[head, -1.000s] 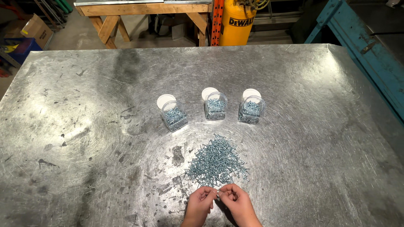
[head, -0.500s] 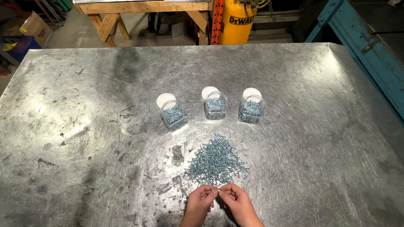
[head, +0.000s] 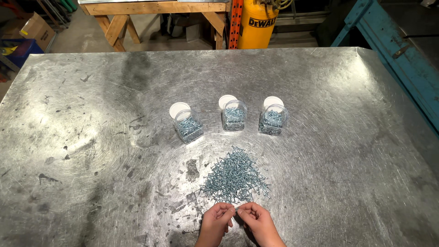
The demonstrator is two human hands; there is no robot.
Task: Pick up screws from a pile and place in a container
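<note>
- Left hand (head: 216, 221) and right hand (head: 256, 220) together at near table edge, fingertips almost meeting
- Fingers pinched on something small between both hands, likely one screw; too tiny to confirm
- Pile of silvery screws (head: 235, 176) loose on table, just beyond the hands, near edge almost touching fingertips
- Three clear plastic jars in a row past the pile, part-filled with screws: left jar (head: 189, 127), middle jar (head: 234, 115), right jar (head: 273, 120)
- White round lid behind each jar, e.g. lid (head: 179, 110)
- Scratched, stained metal table (head: 91, 137)
- Yellow tank (head: 257, 24) and wooden sawhorse (head: 119, 18) on floor beyond far edge
</note>
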